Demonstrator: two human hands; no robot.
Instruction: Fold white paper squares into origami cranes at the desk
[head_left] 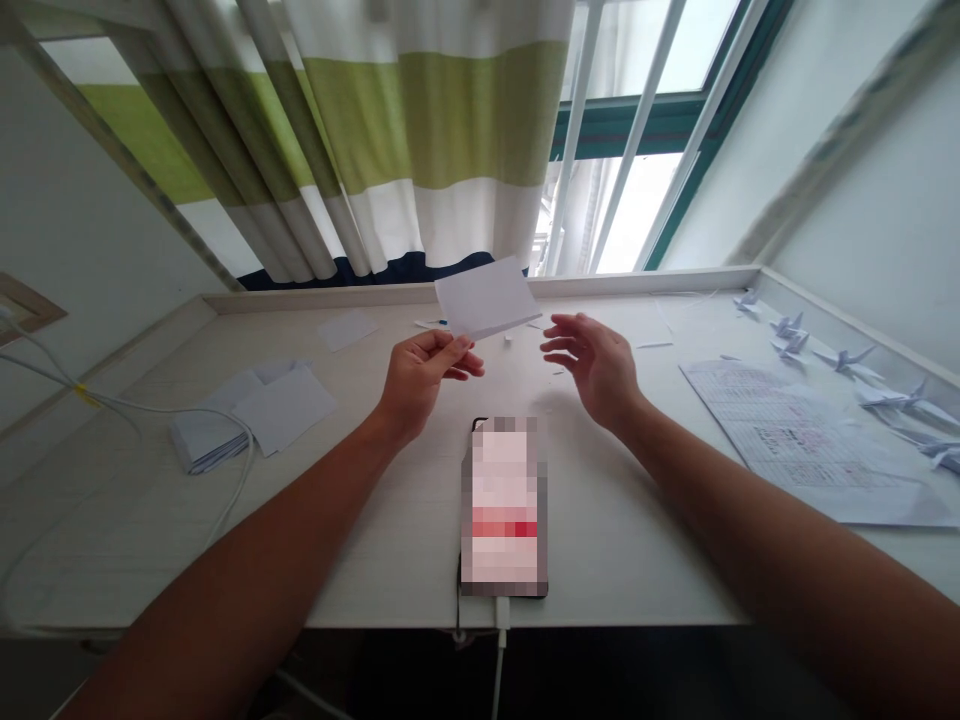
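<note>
Nearest: white cable point(498, 670) plugged into the lower end of a dark-edged rectangular smartphone point(504, 510), screen pixelated, lying at the front edge of the pale wood-grain desk point(390, 575). Beyond it, left hand point(424, 380): thumb and fingers closed on the lower left corner of a white rectangular paper sheet point(486, 297), held tilted above the desk. Right hand point(592, 365): fingers loosely bent and parted, nothing in grasp, just beside the sheet's right corner, apart from it. Far left: stack of white folded papers point(217, 425). Right: printed sheet with red marks point(810, 440); past it, a row of white folded-paper figures point(847, 360). Farthest: green-and-white banded fabric curtain point(480, 120), white window bars point(640, 120).
</note>
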